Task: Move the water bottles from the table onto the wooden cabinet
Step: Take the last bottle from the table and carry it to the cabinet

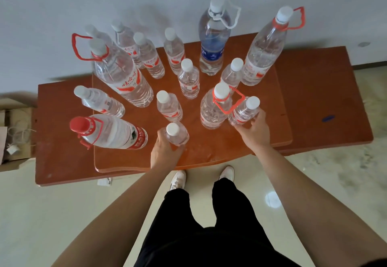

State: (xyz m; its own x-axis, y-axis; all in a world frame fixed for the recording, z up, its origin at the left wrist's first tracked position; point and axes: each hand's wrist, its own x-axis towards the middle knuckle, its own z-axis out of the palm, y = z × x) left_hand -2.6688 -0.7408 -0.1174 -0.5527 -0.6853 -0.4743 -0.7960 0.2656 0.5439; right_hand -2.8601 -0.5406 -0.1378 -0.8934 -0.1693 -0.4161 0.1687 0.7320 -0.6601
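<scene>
Several clear water bottles stand on a reddish-brown wooden cabinet top. My left hand grips a small white-capped bottle near the front edge. My right hand grips another small white-capped bottle at the right, beside a bottle with a red carry loop. A red-capped large bottle stands at the front left. A blue-labelled tall bottle and a tall red-handled bottle stand at the back.
A lower wooden surface extends to the right and left of the raised top. A cardboard box with cords sits on the floor at the left. A white wall lies behind. My shoes stand on the pale tile floor.
</scene>
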